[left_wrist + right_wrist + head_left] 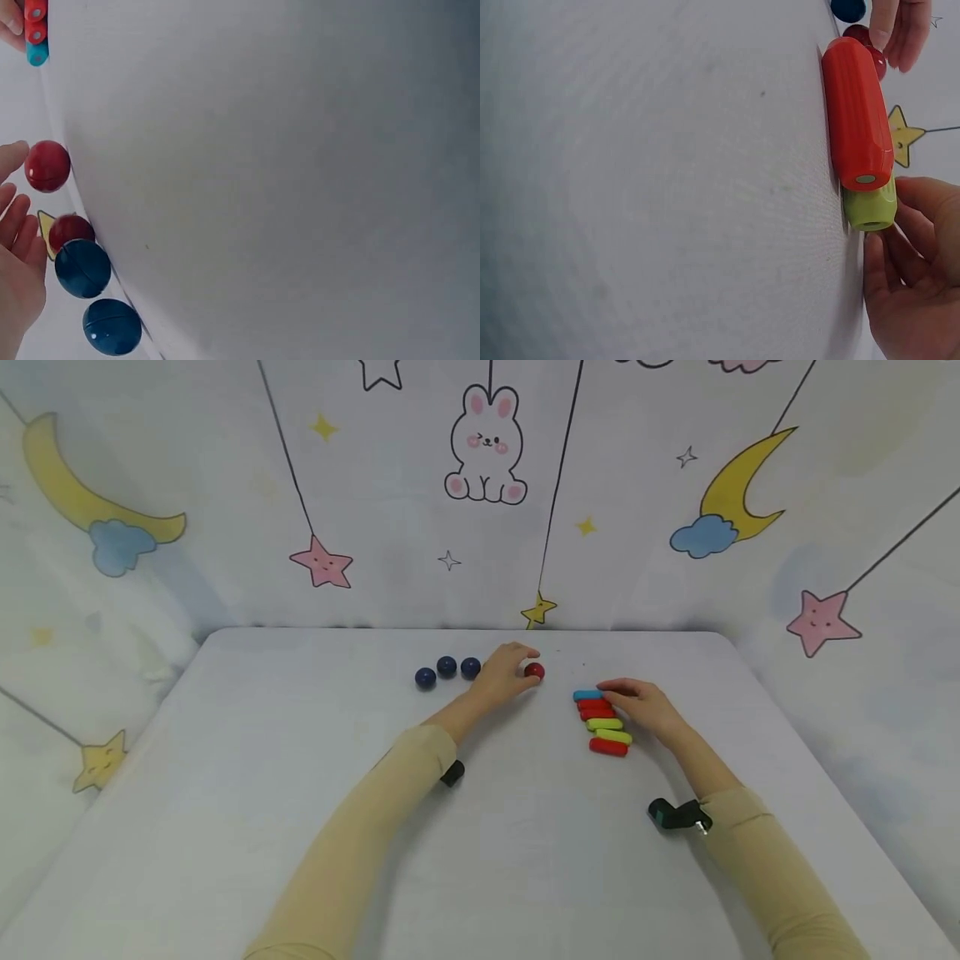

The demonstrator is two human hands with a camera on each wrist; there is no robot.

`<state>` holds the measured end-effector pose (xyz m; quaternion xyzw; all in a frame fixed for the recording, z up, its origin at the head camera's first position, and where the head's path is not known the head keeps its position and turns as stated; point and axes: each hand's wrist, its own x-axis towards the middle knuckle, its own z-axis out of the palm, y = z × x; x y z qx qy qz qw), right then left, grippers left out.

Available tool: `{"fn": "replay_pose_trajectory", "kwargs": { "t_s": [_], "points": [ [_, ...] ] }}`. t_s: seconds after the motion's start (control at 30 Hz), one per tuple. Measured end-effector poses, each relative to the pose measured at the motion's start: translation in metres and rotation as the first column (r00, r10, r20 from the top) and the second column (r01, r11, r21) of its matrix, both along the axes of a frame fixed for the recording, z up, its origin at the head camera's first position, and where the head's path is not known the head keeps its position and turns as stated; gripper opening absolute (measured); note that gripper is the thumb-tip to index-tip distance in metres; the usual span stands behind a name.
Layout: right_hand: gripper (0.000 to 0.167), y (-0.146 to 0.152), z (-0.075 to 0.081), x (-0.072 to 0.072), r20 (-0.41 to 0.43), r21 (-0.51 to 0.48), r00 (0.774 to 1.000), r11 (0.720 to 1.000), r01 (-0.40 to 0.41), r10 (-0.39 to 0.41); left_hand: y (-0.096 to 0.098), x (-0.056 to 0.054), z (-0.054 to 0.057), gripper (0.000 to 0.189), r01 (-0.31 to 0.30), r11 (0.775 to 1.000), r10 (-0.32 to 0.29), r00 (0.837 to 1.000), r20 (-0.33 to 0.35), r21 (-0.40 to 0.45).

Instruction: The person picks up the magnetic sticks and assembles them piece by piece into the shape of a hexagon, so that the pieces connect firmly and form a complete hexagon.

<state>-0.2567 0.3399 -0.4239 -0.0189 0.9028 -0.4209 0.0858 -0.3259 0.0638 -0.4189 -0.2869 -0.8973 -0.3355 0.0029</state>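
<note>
My left hand is at the back middle of the table, its thumb and fingers spread around a red ball. In the left wrist view, the thumb tip is right at that red ball, with the fingers apart from it. A second red ball shows behind the blue balls. My right hand pinches the right end of a short blue stick at the far end of a row of sticks. Nearer in the row lie red, yellow-green and red sticks, with round pale discs in their ends.
Several dark blue balls lie left of my left hand. A patterned cloth hangs behind the white table. Both wrists carry a small black camera, the right one clearly showing.
</note>
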Motion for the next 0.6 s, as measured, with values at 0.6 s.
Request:
{"fn": "replay_pose_trajectory", "kwargs": {
  "t_s": [0.6],
  "points": [
    [0.041,-0.0037,0.0023,0.0007,-0.027,0.019,1.000,1.000,-0.013,0.013,0.0001,-0.0058,-0.0041,0.040,0.013,0.988,-0.017,1.000,-0.024,-0.152]
  ]
}}
